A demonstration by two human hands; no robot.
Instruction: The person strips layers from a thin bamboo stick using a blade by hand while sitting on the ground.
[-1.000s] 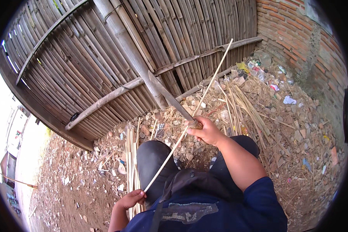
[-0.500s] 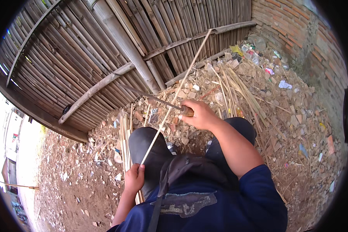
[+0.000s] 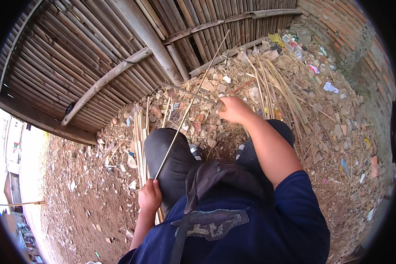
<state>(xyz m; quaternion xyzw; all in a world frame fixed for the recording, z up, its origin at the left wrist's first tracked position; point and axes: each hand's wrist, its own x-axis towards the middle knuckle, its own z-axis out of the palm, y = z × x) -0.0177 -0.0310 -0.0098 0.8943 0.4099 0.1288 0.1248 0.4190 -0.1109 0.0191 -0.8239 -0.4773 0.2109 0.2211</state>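
Bamboo in the form of a long thin strip is held at its lower end by the left hand, whose fingers are closed around it beside the left knee. From there the strip runs up and to the right, over the dark trouser knee, past the right hand, and ends free in front of the bamboo slat fence. The right hand is closed around the handle of a knife, whose blade is laid across the strip near its middle, pointing left. A bundle of cut strips is stood just left of the left knee, close to the held strip's lower end. More split bamboo is piled to the right, near the brick wall. Rubble and litter cover the ground between knees and fence, so little room is left ahead; open bare earth is seen to the left.
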